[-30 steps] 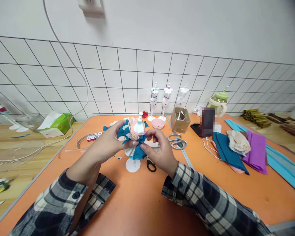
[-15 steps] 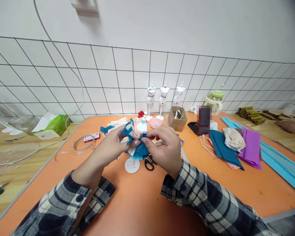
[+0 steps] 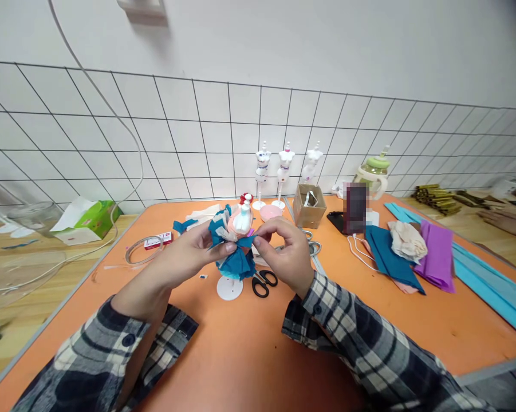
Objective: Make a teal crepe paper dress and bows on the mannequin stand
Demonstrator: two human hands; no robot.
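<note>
A small white mannequin (image 3: 243, 220) on a round base (image 3: 229, 288) stands on the orange table (image 3: 249, 355). It wears teal, pink and cream crepe paper (image 3: 236, 264). My left hand (image 3: 193, 254) pinches the teal paper at the figure's waist from the left. My right hand (image 3: 286, 252) pinches the same paper from the right, fingers closed on a teal strip. Both sleeves are plaid.
Black-handled scissors (image 3: 264, 281) lie just right of the base, with silver scissors (image 3: 311, 247) behind my right hand. Three bare mannequins (image 3: 286, 169), a pink dish (image 3: 270, 213) and a cardboard box (image 3: 310, 207) stand at the back. Teal, purple and blue paper sheets (image 3: 433, 257) lie right; a tissue box (image 3: 90, 220) left.
The mannequin and both hands have stayed nearly in place; my right fingers shifted from over the dress to pinching a teal strip at its right side. The view drifted slightly.
</note>
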